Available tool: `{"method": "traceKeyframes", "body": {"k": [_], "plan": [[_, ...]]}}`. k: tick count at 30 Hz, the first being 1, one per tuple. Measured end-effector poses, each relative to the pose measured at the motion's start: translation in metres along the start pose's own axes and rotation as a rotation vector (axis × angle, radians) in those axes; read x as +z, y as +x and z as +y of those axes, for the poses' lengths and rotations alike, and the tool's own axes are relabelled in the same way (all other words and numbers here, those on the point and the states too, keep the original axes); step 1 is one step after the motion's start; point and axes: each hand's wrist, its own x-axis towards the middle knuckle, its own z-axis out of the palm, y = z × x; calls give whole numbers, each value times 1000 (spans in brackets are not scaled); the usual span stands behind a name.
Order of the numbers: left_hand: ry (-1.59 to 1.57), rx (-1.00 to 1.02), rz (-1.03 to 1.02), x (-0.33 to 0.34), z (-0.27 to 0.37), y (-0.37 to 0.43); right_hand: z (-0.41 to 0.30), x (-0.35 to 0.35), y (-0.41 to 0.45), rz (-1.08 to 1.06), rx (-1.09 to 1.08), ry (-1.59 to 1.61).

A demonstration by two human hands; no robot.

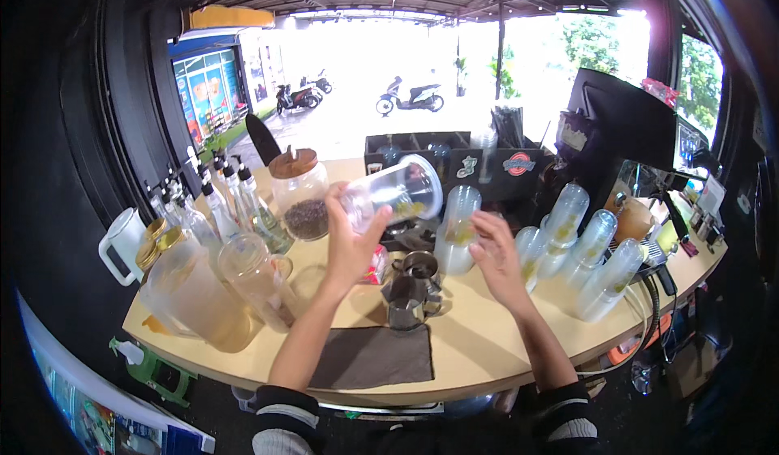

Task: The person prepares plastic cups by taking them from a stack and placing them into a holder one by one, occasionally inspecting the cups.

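My left hand (356,236) grips a stack of clear plastic cups (395,190) near its base, tilted with the rims up to the right. My right hand (498,257) is raised with its fingers apart and holds nothing. Just left of it, an upside-down stack of clear cups (461,211) stands on the wooden counter (481,339). Several more inverted cup stacks (593,242) stand to the right. Below and between my hands are metal pitchers (406,300), behind a dark cloth (377,357) lying near the counter's front edge.
Left stand pump bottles (222,211), a cloudy plastic pitcher (195,290), a tall clear container (258,278) and a wooden-lidded jar (301,199) of dark contents. A black organizer (511,178) stands at the back. A coffee grinder (621,120) and hoses are at right.
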Motion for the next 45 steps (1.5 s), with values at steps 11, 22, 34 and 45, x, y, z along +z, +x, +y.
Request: {"method": "traceKeyframes", "body": {"k": [11,22,34,45], "plan": [[476,341,-125,87,-9,151,28,-91,0,12,-129,-1091],[912,-36,-553,140,-50,193,30,-91,0,34,-149,-1082],[1037,-259,-684,162,-79,191,32,-92,0,37,-168,-1095],[1128,-300,-755,160,-74,180,34,-93,-3,38,-198,-1112]]}}
